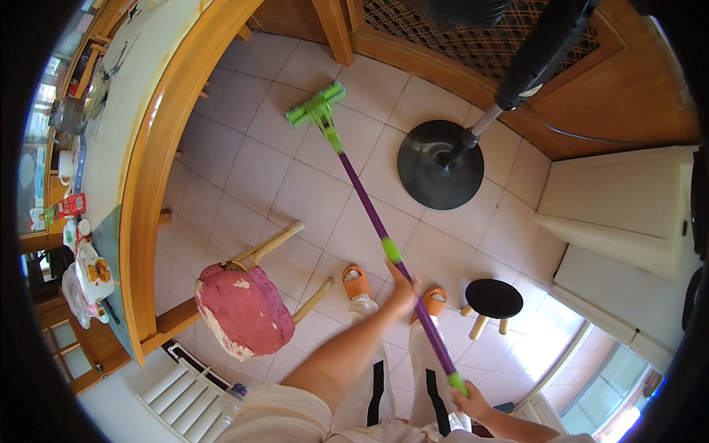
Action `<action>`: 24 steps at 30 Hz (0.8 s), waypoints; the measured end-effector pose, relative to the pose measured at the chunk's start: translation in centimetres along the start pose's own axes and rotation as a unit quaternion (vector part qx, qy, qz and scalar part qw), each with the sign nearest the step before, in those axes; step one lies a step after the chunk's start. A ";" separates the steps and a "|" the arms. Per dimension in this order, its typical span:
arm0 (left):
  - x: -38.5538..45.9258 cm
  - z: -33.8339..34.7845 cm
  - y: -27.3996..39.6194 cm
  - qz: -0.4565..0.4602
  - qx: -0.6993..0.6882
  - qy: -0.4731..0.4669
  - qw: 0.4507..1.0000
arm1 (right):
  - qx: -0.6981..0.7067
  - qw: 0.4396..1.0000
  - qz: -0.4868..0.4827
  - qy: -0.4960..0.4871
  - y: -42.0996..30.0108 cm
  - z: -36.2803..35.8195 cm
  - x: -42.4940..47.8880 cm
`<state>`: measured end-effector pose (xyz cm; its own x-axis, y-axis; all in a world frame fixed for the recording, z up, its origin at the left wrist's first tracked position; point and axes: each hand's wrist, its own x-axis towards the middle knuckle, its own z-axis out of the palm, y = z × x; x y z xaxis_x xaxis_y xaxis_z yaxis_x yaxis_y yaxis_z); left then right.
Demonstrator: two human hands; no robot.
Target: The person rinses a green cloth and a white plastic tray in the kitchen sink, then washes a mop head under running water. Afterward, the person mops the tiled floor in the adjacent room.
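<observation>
A mop with a purple pole (363,194) reaches from my body out across the tiled floor (299,183). Its green head (317,104) rests on the tiles near a wooden post. My left hand (404,289) grips the pole at mid-length, just below a green collar (391,250). Lower down, my right hand (468,400) is closed around the pole's green end grip (457,384). Both arms reach forward over my legs, and orange slippers (356,282) are on my feet.
A round black fan base (441,165) stands right of the mop. A low black-topped stool (494,299) is near my right foot. To the left are a chair with a worn red seat (246,313) and a wood-edged table (147,166). A white cabinet (615,205) stands right.
</observation>
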<state>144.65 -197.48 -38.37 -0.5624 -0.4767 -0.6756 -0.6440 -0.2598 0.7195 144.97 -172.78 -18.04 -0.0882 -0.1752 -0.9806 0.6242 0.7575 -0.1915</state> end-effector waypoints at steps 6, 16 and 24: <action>-16.8 13.8 -3.7 0.012 0.036 -0.098 0.994 | -0.145 0.982 0.104 0.054 15.4 -11.4 -11.4; 5.5 -6.8 6.1 -0.029 -0.257 0.150 0.954 | -0.304 0.937 -0.169 0.006 -11.1 2.1 2.0; 19.7 -29.7 13.8 -0.046 -0.279 0.181 0.942 | -0.331 0.902 -0.273 -0.055 -40.5 20.4 16.8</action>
<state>140.12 -235.34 -36.98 -0.2392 -0.6598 -0.7124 -0.2517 -0.6664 0.7018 134.00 -219.21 -25.84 -0.1415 -0.6699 -0.7288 -0.0918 0.7420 -0.6641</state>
